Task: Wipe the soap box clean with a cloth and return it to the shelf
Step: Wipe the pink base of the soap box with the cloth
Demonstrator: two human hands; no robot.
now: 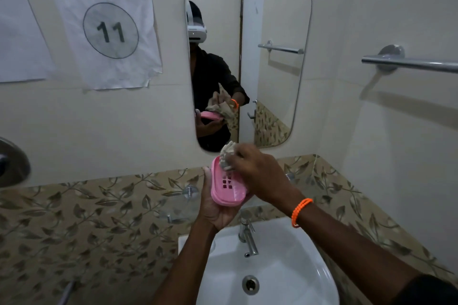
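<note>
A pink soap box [226, 187] with a small drain grid in its floor rests in the palm of my left hand [215, 208], tilted with its open side facing me, above the sink. My right hand [260, 176], with an orange bracelet on its wrist, grips a bunched beige cloth [226, 156] and presses it into the upper end of the box. The mirror [247, 57] repeats both hands, the box and the cloth.
Below my hands are a white sink [285, 270] and its chrome tap [247, 235]. A clear glass shelf [178, 213] on chrome brackets juts from the leaf-patterned tiles left of the box. A towel bar [409, 63] sticks out at the right wall.
</note>
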